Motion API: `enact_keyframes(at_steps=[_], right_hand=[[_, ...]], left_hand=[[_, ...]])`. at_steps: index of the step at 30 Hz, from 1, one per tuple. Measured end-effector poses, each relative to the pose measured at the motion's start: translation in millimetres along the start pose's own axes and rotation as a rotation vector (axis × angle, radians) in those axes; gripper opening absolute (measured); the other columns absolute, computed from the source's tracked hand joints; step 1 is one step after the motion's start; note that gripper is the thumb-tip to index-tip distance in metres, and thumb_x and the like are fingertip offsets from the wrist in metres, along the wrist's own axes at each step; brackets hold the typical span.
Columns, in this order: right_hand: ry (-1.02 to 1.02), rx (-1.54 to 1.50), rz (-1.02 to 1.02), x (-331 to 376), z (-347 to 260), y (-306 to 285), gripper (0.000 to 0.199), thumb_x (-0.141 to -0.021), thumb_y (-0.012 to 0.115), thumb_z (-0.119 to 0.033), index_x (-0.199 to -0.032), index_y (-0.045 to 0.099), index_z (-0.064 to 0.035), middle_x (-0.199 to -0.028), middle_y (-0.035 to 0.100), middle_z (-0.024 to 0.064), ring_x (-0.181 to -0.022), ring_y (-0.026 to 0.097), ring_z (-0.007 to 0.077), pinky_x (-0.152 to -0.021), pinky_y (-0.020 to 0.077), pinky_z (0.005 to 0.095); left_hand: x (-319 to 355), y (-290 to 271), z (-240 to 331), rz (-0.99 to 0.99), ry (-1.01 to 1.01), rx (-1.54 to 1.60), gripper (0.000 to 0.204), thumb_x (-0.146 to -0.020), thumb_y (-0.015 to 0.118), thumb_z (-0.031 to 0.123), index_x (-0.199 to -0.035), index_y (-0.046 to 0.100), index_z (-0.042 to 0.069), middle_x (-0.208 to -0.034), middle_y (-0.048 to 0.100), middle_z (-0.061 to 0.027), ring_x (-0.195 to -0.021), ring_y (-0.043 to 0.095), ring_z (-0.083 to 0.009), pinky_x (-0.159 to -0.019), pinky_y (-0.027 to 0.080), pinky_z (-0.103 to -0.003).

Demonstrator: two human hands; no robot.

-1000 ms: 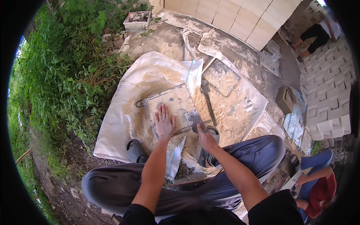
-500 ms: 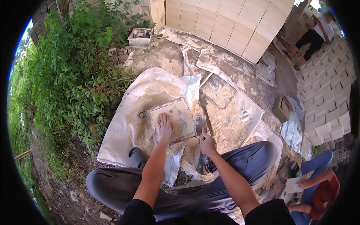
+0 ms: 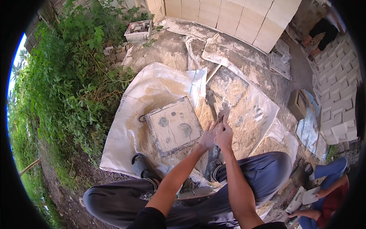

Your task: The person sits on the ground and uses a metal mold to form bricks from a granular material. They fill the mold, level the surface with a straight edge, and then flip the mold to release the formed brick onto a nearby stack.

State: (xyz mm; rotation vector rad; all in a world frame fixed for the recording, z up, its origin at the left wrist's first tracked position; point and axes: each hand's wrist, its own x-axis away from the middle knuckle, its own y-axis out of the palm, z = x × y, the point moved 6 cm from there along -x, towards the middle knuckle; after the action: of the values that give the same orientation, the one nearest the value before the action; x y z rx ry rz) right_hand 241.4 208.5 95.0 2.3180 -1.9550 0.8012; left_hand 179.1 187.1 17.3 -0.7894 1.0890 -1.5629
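A white woven sheet (image 3: 114,149), strewn with tan powder (image 3: 248,133), is spread beneath the square mould (image 3: 173,131), whose pale face is marked by round grey patches (image 3: 185,130). To the right of the mould, a long dark bar (image 3: 212,107) is laid. Nearer the mould's lower right corner, the left hand (image 3: 207,138) is held close beside the right hand (image 3: 225,135); whether anything is pinched by its partly hidden fingers cannot be told. By the right fingers, curled shut, a dark scraper (image 3: 225,107) is gripped.
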Motion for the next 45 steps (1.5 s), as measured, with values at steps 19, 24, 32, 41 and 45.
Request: enact_keyframes(at_steps=[19, 24, 32, 41, 45], right_hand=[[-0.276, 0.275, 0.005, -23.0, 56.5, 16.1, 0.044, -0.095, 0.048, -0.018, -0.138, 0.042, -0.0135, -0.061, 0.049, 0.0074, -0.047, 0.048, 0.0180, -0.046, 0.0421, 0.0333], [-0.241, 0.253, -0.012, -19.2, 57.1, 18.4, 0.044, -0.094, 0.048, -0.019, -0.136, 0.044, -0.0080, -0.086, 0.056, 0.0211, -0.075, 0.056, 0.0310, -0.066, 0.0449, 0.0369], [-0.258, 0.307, -0.012, -0.3, 27.9, 17.6, 0.043, -0.093, 0.049, -0.019, -0.134, 0.046, -0.0040, -0.103, 0.060, 0.0311, -0.091, 0.063, 0.0392, -0.078, 0.0471, 0.0387], [-0.391, 0.338, 0.023, 3.9, 37.3, 19.9, 0.044, -0.092, 0.049, -0.017, -0.131, 0.046, 0.0009, -0.099, 0.061, 0.0311, -0.084, 0.063, 0.0373, -0.075, 0.0473, 0.0407], [-0.345, 0.359, -0.007, 6.9, 37.4, 23.9, 0.044, -0.090, 0.050, -0.018, -0.131, 0.048, -0.0022, -0.085, 0.062, 0.0302, -0.083, 0.063, 0.0393, -0.074, 0.0474, 0.0438]], left_hand=[[68.7, -47.9, -92.0, 0.258, -0.382, -0.210, 0.055, -0.096, 0.037, 0.027, -0.143, 0.025, 0.000, -0.151, 0.023, -0.0121, -0.141, 0.018, -0.0288, -0.114, 0.013, -0.049], [77.7, -41.0, -88.6, 0.251, -0.366, -0.226, 0.054, -0.096, 0.037, 0.027, -0.142, 0.027, 0.000, -0.150, 0.025, -0.0132, -0.140, 0.020, -0.0289, -0.114, 0.015, -0.048], [83.4, -45.8, -81.1, 0.259, -0.364, -0.155, 0.056, -0.094, 0.041, 0.028, -0.141, 0.029, 0.000, -0.149, 0.026, -0.0134, -0.140, 0.020, -0.0291, -0.114, 0.014, -0.048], [68.4, -61.9, -87.6, 0.372, -0.438, -0.136, 0.062, -0.091, 0.045, 0.035, -0.141, 0.031, 0.001, -0.149, 0.028, -0.0128, -0.140, 0.020, -0.0304, -0.114, 0.010, -0.050], [70.5, -56.5, -89.3, 0.238, -0.475, -0.095, 0.061, -0.092, 0.043, 0.036, -0.142, 0.030, 0.003, -0.149, 0.028, -0.0111, -0.140, 0.019, -0.0294, -0.114, 0.008, -0.052]])
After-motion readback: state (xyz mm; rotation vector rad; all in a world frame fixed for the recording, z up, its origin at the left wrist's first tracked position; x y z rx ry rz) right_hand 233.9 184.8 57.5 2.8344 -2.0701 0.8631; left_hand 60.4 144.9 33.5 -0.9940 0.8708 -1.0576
